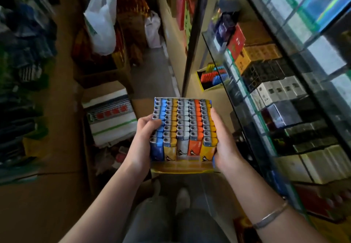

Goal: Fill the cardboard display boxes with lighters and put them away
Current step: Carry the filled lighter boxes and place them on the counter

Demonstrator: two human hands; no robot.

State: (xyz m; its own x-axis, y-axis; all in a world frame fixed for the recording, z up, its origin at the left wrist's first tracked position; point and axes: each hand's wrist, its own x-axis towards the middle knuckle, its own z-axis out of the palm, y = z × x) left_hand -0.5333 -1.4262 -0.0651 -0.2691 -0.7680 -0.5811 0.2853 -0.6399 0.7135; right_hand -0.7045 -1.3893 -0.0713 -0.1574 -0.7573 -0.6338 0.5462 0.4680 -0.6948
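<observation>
We observe the left hand and right hand gripping opposite sides of a display box full of lighters, left of the glass shelf.

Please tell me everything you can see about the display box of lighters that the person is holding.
The display box is yellow cardboard, open-topped and held level in the air. It looks full: five rows of upright lighters, blue, yellow, white, orange, yellow, with metal tops. The left hand grips its left side, fingers curled over the blue row; the right hand holds its right side.
</observation>
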